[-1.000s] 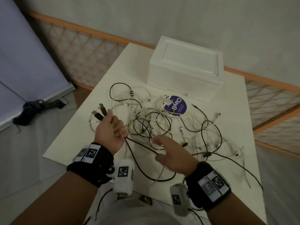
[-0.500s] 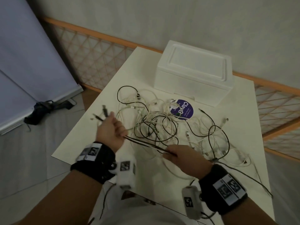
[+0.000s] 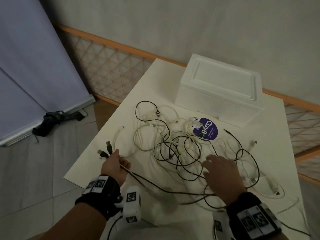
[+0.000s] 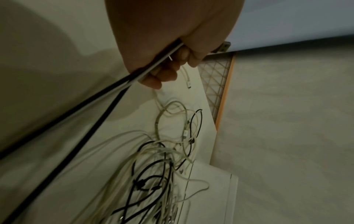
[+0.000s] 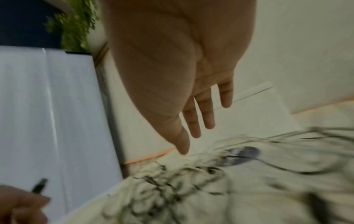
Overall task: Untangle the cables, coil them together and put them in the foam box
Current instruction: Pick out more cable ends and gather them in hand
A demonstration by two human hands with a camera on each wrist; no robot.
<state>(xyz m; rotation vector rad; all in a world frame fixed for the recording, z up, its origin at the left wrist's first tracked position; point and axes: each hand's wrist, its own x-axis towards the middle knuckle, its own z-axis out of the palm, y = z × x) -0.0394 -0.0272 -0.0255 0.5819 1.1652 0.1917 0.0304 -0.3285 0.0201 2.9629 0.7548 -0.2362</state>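
Where lattice railing (image 3: 110, 73) runs, the white table (image 3: 149, 94) holds cables (image 3: 174, 149).

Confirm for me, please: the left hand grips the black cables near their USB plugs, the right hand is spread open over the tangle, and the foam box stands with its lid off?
Not quite: the foam box has its lid on, as the head view shows. The rest holds: the left hand grips the black cables near their USB plugs, and the right hand is spread open over the tangle.
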